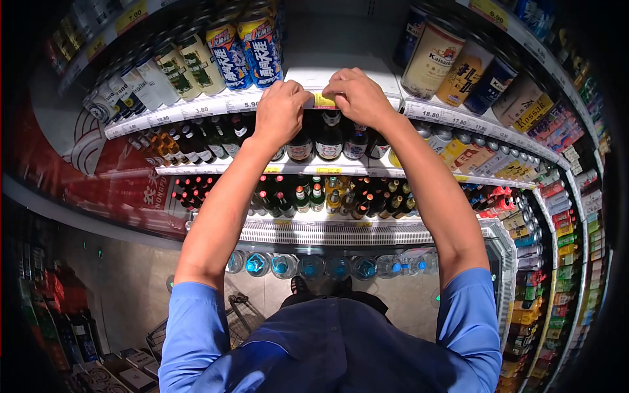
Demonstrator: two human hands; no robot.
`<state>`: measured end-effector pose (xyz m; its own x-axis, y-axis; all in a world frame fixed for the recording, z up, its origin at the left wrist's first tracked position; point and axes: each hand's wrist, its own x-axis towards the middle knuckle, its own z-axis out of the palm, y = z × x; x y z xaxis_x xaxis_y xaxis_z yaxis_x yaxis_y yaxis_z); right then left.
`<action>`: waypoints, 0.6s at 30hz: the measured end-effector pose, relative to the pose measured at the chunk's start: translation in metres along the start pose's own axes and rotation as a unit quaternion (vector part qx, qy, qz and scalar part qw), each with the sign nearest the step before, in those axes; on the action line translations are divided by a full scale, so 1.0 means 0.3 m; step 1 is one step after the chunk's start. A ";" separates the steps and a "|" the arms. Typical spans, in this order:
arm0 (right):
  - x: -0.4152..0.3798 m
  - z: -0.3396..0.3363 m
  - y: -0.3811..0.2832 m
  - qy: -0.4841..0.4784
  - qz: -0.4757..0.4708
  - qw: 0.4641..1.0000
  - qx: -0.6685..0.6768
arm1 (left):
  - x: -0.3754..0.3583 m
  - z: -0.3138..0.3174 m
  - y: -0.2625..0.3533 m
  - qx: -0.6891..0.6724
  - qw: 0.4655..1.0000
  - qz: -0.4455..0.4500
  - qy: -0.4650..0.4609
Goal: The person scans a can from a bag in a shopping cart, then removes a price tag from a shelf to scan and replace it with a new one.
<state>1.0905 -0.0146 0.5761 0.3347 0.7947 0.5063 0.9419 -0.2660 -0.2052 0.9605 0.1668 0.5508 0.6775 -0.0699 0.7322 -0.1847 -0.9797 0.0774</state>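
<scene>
A yellow price tag (324, 101) sits on the front edge of the upper shelf, between my two hands. My right hand (359, 97) is bent over that edge, its fingers closed at the right side of the tag. My left hand (282, 112) is curled at the shelf edge just left of the tag, fingers pressed together; anything inside them is hidden. Behind my left hand stand blue-and-yellow cans (261, 54). Dark bottles (329, 141) stand on the shelf below my hands.
Tall Kaisar-labelled cans (432, 59) stand at the upper right. Lower down, small bottles (316, 195) line another shelf. Large water bottles (284, 265) stand on the floor by the cooler base. A shopping cart (239, 314) is at my left.
</scene>
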 end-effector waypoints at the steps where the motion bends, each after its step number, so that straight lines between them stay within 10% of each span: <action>1: 0.000 0.002 0.001 -0.002 0.003 1.000 0.000 | -0.003 0.001 0.003 0.000 1.000 -0.003 0.001; 18: 0.007 0.021 0.003 0.004 0.006 1.000 0.016 | 0.020 -0.013 0.027 0.019 0.999 -0.019 -0.026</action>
<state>1.0918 -0.0098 0.5718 0.3467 0.7874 0.5097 0.9363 -0.2577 -0.2387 0.9603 0.1590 0.5583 0.7199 -0.0410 0.6928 -0.1316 -0.9882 0.0782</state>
